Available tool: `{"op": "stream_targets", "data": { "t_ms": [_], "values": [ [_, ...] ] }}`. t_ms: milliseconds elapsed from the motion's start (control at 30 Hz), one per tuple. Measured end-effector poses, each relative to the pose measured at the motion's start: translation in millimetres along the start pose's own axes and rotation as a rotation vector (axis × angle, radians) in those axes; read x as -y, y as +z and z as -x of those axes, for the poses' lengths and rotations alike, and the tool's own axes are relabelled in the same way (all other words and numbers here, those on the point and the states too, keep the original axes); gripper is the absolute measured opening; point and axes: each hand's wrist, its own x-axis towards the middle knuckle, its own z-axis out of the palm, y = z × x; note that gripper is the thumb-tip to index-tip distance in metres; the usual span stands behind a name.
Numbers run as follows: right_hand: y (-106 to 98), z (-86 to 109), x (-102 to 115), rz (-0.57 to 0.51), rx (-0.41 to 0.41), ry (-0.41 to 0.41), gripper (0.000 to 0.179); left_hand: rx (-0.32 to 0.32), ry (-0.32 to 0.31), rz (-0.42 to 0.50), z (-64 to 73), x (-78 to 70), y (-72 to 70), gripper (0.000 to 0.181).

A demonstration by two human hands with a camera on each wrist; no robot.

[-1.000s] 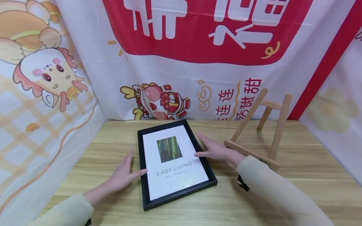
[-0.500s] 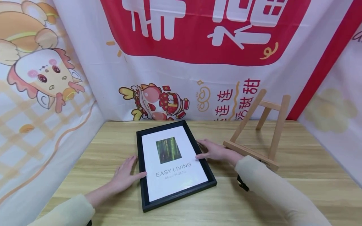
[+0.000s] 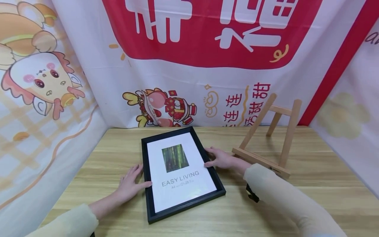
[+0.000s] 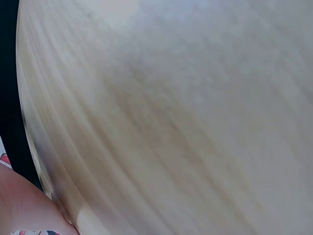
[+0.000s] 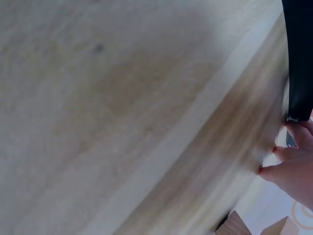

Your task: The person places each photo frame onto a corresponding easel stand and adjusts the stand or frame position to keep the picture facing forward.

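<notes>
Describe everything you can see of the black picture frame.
The black picture frame is rectangular, its border plain and possibly wood, around a white sheet with a green picture, the words EASY LIVING and smaller print beneath. It lies face up, slightly turned, on the table, left of the easel. The left hand and right hand hold its long sides.

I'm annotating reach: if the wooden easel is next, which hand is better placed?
Probably the right hand, at the edge of the black frame nearest the easel; the left hand is at the opposite edge.
</notes>
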Motion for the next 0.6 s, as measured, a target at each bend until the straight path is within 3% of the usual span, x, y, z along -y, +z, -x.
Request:
{"op": "stream_targets", "data": {
  "t_ms": [300, 600],
  "values": [
    [4.5, 0.4, 0.7, -0.056, -0.013, -0.044, 0.078, 0.007, -0.017, 0.075, 1.1, -0.4, -0.4, 0.095],
    [5.9, 0.2, 4.8, -0.256, -0.037, -0.132, 0.074, -0.015, -0.018, 0.331, 0.9, -7.6, -4.4, 0.095]
  ]
}}
